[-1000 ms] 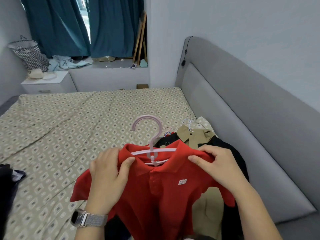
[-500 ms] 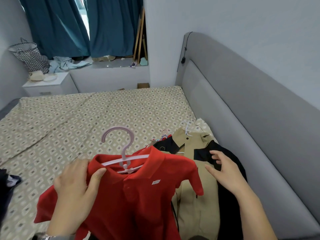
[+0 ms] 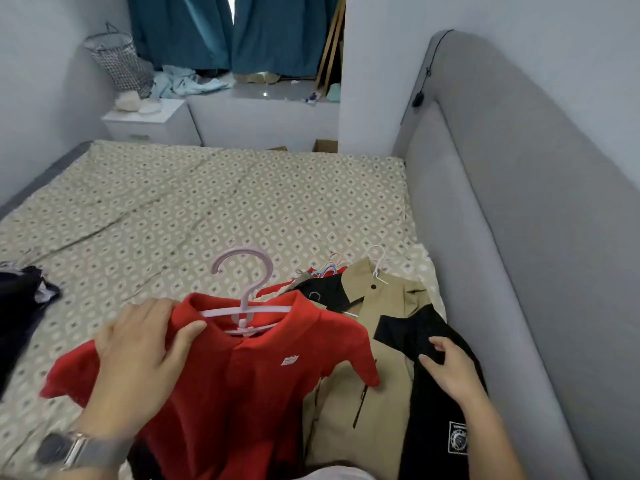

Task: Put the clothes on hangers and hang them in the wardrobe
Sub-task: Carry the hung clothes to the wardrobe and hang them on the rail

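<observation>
A checked basket (image 3: 119, 62) stands at the upper left of the frame against the wall; what is in it cannot be seen. Just below it a white nightstand (image 3: 152, 124) carries a pale bundle. Light-blue cloth (image 3: 183, 83) lies on the ledge under the teal curtains (image 3: 228, 29) at top centre.

The red polo (image 3: 242, 386) sits low in the centre of the frame, already on a pink hanger (image 3: 244, 299) whose hook rises above the collar. The left hand (image 3: 142, 358), lower left, grips the polo's shoulder: the thumb lies across the front of the cloth beside the collar and the other fingers curl behind it. A watch (image 3: 76, 452) is on that wrist.

To the lower right a tan and black jacket (image 3: 384, 358) lies on the bed (image 3: 207, 209), on a white hanger (image 3: 377, 261), just beside the grey headboard (image 3: 519, 237). The polo's sleeve overlaps it. The right hand (image 3: 450, 370) rests on the jacket's black sleeve, fingers loosely bent and a little apart; whether they pinch the cloth I cannot tell. More hanger hooks (image 3: 330, 266) and a strip of red cloth show just behind the jacket's collar. Dark clothes (image 3: 20, 306) lie at the left edge of the bed.
</observation>
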`<state>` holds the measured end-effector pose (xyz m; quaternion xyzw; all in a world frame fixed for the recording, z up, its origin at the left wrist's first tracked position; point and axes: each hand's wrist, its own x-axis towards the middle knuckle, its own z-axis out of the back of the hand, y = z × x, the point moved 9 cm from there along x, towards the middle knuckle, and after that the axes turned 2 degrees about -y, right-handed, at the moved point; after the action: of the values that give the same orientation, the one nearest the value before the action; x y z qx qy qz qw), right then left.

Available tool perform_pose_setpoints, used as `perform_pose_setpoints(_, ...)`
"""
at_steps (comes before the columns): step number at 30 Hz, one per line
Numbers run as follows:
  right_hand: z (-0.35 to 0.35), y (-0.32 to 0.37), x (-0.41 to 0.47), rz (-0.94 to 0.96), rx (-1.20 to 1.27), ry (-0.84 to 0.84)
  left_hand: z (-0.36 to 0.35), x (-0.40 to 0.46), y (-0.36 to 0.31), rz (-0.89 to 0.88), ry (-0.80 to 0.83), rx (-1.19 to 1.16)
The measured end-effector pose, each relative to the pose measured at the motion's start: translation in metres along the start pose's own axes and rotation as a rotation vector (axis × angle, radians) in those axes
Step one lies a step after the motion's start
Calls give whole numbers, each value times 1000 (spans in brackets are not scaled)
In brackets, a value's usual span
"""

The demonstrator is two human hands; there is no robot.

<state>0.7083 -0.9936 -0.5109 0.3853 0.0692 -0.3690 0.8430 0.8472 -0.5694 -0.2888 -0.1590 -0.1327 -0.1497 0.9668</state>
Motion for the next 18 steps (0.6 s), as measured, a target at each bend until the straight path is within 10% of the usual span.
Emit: perform_pose_setpoints(18, -28, -43, 203, -56, -296, 172, -76, 37, -66, 25, 88, 140)
